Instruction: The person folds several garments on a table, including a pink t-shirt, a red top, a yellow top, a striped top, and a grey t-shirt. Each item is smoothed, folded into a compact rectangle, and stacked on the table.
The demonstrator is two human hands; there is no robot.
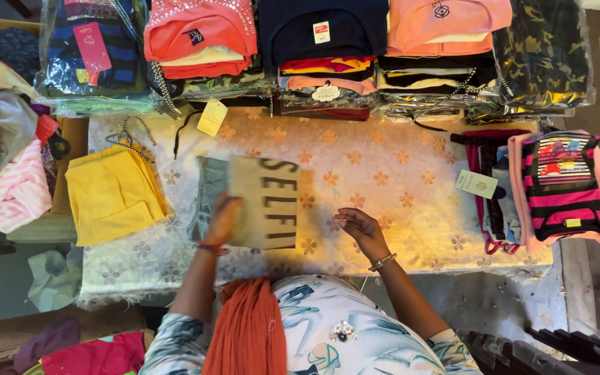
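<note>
Holding a folded beige garment (pixel 267 203) with dark block lettering, my left hand (pixel 222 219) grips its left edge, fingers curled on the cloth; it lies mid-worktop over a grey piece (pixel 210 194). My right hand (pixel 361 229) hovers just beside it, fingers loosely spread, empty. On the floral-covered worktop (pixel 383 180), a yellow folded garment (pixel 114 193) sits left, a striped pink top (pixel 564 187) right with a pale square tag (pixel 476 184). Clear-wrapped stacks (pixel 328 76) line the far edge, a yellow tag (pixel 212 117) hanging below.
</note>
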